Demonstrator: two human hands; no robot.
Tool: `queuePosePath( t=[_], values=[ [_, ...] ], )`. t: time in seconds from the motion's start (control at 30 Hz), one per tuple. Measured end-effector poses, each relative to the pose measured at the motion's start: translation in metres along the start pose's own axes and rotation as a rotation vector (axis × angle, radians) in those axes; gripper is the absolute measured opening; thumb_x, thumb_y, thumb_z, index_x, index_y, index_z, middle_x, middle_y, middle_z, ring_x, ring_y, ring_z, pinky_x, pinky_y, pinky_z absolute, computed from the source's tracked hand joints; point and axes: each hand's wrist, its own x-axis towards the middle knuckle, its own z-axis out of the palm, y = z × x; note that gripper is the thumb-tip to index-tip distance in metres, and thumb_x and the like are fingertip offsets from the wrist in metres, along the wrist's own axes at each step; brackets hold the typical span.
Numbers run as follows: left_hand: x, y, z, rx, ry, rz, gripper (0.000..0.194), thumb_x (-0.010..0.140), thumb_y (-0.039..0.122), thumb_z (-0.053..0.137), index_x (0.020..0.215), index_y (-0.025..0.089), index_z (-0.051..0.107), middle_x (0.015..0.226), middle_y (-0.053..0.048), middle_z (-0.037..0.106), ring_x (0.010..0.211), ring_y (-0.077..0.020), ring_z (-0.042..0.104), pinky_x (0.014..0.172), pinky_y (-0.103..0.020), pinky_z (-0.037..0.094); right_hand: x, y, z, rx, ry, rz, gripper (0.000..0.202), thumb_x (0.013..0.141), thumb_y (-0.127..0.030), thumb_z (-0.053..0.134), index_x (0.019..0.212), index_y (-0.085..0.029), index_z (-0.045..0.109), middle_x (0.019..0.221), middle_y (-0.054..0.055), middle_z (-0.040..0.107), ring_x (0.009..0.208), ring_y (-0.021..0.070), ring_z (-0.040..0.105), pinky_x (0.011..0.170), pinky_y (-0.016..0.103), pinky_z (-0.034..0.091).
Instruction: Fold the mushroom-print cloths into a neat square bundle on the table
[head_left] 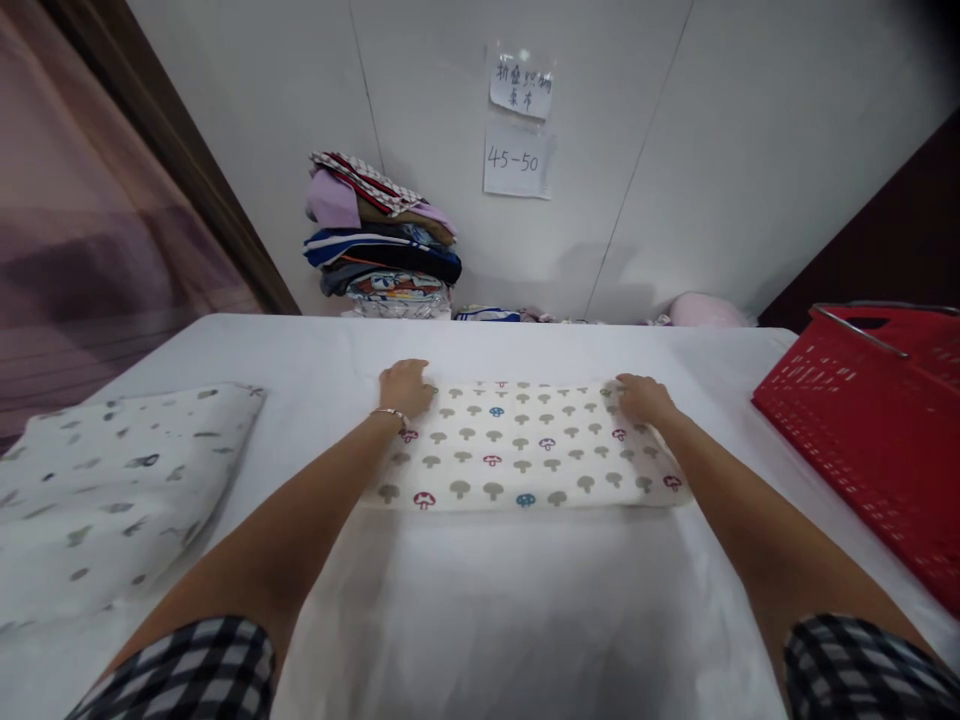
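A white cloth with a mushroom print (521,443) lies folded into a long flat rectangle on the white-covered table (547,620). Its mushrooms are mostly grey-beige, with a few red and blue ones. At the cloth's far left corner, my left hand (406,390) has its fingers closed on the edge. My right hand (645,398) grips the far right corner in the same way, its fingertips partly hidden. Both arms reach forward along the cloth's short sides.
To the left lies another folded white cloth (127,490) with small grey-green prints. A red perforated basket (870,430) with a metal handle stands at the right. Behind the table's far edge rise stacked folded fabrics (382,245) and a pink bundle (705,310), against a wall with paper signs (519,160).
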Motion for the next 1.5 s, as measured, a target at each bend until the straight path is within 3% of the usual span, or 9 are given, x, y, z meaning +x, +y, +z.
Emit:
queuePosePath(
  t=[0.13, 0.27, 0.5, 0.67, 0.77, 0.9, 1.07, 1.3, 1.5],
  values=[
    [0.000, 0.032, 0.007, 0.009, -0.107, 0.361, 0.031, 0.082, 0.029, 0.045, 0.107, 0.024, 0.062, 0.117, -0.005, 0.062, 0.115, -0.0209, 0.049, 0.102, -0.038, 0.026, 0.010, -0.031, -0.006, -0.064, -0.062, -0.185, 0.048, 0.075, -0.027, 0.052, 0.124, -0.025, 0.055, 0.118, 0.011, 0.060, 0.110, 0.0292, 0.051, 0.093, 0.041, 0.037],
    [0.004, 0.046, 0.011, 0.076, -0.153, 0.449, 0.031, 0.083, 0.034, 0.045, 0.104, 0.022, 0.065, 0.109, -0.007, 0.064, 0.104, -0.0215, 0.054, 0.095, -0.037, 0.030, 0.018, -0.033, -0.010, 0.011, -0.158, -0.117, 0.059, 0.071, -0.029, 0.056, 0.129, -0.026, 0.051, 0.126, 0.009, 0.055, 0.112, 0.0285, 0.051, 0.089, 0.037, 0.042],
    [0.011, 0.048, 0.000, 0.115, -0.212, 0.460, 0.030, 0.079, 0.038, 0.050, 0.096, 0.020, 0.066, 0.101, -0.007, 0.065, 0.101, -0.0234, 0.054, 0.091, -0.037, 0.032, 0.020, 0.005, -0.012, 0.239, -0.166, -0.052, 0.045, 0.065, -0.025, 0.064, 0.109, -0.020, 0.065, 0.100, 0.007, 0.067, 0.092, 0.0240, 0.060, 0.077, 0.028, 0.045],
    [0.019, 0.058, 0.006, -0.012, -0.182, 0.232, 0.030, 0.081, 0.033, 0.047, 0.104, 0.019, 0.061, 0.113, -0.008, 0.062, 0.107, -0.0240, 0.052, 0.091, -0.038, 0.035, 0.017, 0.026, -0.007, 0.419, -0.110, -0.013, 0.029, 0.065, -0.028, 0.066, 0.092, -0.016, 0.068, 0.079, 0.004, 0.068, 0.077, 0.0200, 0.061, 0.068, 0.025, 0.045],
    [0.019, 0.060, 0.018, 0.008, -0.209, 0.178, 0.031, 0.081, 0.030, 0.047, 0.105, 0.018, 0.061, 0.114, -0.010, 0.062, 0.108, -0.0262, 0.052, 0.092, -0.041, 0.034, 0.017, 0.031, -0.002, 0.483, -0.115, 0.048, 0.035, 0.063, -0.025, 0.068, 0.097, -0.015, 0.067, 0.074, 0.003, 0.067, 0.074, 0.0196, 0.061, 0.068, 0.026, 0.045],
    [0.013, 0.055, 0.025, -0.023, -0.084, 0.240, 0.035, 0.082, 0.028, 0.046, 0.114, 0.020, 0.057, 0.119, -0.009, 0.059, 0.114, -0.0253, 0.048, 0.103, -0.046, 0.024, 0.015, 0.038, 0.004, 0.611, -0.043, 0.083, 0.055, 0.060, -0.026, 0.074, 0.113, -0.015, 0.062, 0.082, 0.005, 0.067, 0.079, 0.0218, 0.061, 0.075, 0.031, 0.047],
    [-0.025, 0.042, 0.007, -0.089, -0.003, 0.386, 0.043, 0.085, 0.035, 0.045, 0.125, 0.018, 0.049, 0.134, -0.011, 0.048, 0.125, -0.0235, 0.039, 0.106, -0.043, 0.023, -0.004, 0.055, 0.008, 0.530, 0.038, 0.093, 0.071, 0.062, -0.037, 0.074, 0.126, -0.018, 0.053, 0.096, 0.007, 0.064, 0.088, 0.0226, 0.059, 0.082, 0.032, 0.045],
    [-0.140, 0.029, -0.015, -0.154, -0.159, 0.629, 0.054, 0.083, 0.049, 0.048, 0.131, 0.024, 0.046, 0.138, -0.010, 0.045, 0.127, -0.0245, 0.038, 0.107, -0.045, 0.024, -0.082, 0.064, 0.019, 0.593, 0.035, 0.254, 0.071, 0.072, -0.042, 0.065, 0.135, -0.018, 0.042, 0.088, 0.005, 0.064, 0.078, 0.0192, 0.060, 0.073, 0.029, 0.047],
    [-0.171, 0.015, -0.006, -0.061, -0.064, 0.644, 0.051, 0.080, 0.021, 0.046, 0.131, 0.024, 0.047, 0.136, -0.009, 0.048, 0.127, -0.0255, 0.040, 0.107, -0.049, 0.025, -0.147, 0.058, 0.029, 0.819, -0.004, 0.405, 0.069, 0.072, -0.048, 0.062, 0.132, -0.019, 0.044, 0.085, 0.006, 0.065, 0.068, 0.0174, 0.060, 0.055, 0.025, 0.047]
  ],
)
